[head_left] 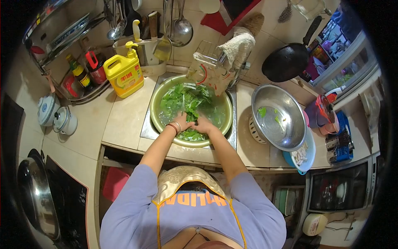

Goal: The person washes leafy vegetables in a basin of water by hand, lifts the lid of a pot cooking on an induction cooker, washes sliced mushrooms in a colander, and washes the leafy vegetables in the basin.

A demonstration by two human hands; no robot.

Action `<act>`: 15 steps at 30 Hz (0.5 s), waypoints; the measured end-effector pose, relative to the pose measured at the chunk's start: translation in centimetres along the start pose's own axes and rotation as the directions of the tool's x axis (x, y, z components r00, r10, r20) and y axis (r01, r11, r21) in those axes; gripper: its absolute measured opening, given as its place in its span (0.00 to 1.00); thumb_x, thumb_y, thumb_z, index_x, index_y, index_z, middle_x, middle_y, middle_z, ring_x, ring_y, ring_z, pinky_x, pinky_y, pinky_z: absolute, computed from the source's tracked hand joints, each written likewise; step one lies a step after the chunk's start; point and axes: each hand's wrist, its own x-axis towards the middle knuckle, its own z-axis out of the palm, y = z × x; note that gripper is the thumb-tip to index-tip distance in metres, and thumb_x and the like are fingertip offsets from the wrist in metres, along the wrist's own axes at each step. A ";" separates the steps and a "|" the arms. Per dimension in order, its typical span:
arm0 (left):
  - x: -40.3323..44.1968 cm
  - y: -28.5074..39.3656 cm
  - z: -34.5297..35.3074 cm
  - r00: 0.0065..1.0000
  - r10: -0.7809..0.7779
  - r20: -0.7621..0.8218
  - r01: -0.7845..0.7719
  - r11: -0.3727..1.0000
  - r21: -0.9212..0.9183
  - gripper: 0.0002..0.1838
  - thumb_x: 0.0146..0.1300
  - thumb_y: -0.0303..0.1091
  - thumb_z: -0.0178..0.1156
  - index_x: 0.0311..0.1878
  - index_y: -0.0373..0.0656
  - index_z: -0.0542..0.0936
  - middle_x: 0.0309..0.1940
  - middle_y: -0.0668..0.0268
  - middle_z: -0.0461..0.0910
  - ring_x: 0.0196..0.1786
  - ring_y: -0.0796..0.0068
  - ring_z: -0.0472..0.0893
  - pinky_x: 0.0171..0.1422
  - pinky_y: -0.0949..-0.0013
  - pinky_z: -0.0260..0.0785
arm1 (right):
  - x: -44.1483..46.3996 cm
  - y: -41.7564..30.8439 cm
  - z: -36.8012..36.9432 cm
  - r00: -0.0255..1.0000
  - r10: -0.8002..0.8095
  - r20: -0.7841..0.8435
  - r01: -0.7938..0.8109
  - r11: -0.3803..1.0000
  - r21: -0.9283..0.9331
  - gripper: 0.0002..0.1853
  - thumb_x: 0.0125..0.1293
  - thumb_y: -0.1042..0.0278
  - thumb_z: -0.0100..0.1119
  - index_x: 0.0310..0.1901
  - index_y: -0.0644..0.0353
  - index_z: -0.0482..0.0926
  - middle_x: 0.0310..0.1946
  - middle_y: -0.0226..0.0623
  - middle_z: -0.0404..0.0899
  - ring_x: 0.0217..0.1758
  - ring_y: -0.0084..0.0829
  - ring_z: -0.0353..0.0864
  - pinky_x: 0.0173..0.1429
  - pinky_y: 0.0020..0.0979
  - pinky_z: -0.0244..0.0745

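A large green-gold basin (155,108) sits in the metal sink (146,130), holding water and leafy greens (182,96). Both hands are at the near side of the basin, close together. My left hand (182,121), with bracelets at the wrist, has its fingers bent around a bunch of the greens. My right hand (202,124) is closed on the same bunch from the other side. Leaves and water hide part of the fingertips. More greens float behind the hands and below them near the front rim.
A steel bowl (271,101) with a few leaves stands right of the sink, partly over a blue basket (309,159). A yellow detergent jug (124,74) is at the back left. The faucet area is covered by a cloth (238,45); a black pan (285,62) hangs behind.
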 end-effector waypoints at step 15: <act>-3.0 2.4 -3.2 0.812 -0.174 -0.557 0.058 0.974 -0.219 0.49 0.47 0.26 0.63 0.70 0.48 0.46 0.61 0.49 0.55 0.56 0.45 0.68 0.58 0.54 0.66 | -2.9 -1.8 -2.2 0.583 0.295 -0.757 -0.028 0.938 0.345 0.30 0.44 0.75 0.59 0.54 0.61 0.66 0.53 0.46 0.66 0.56 0.47 0.67 0.57 0.40 0.66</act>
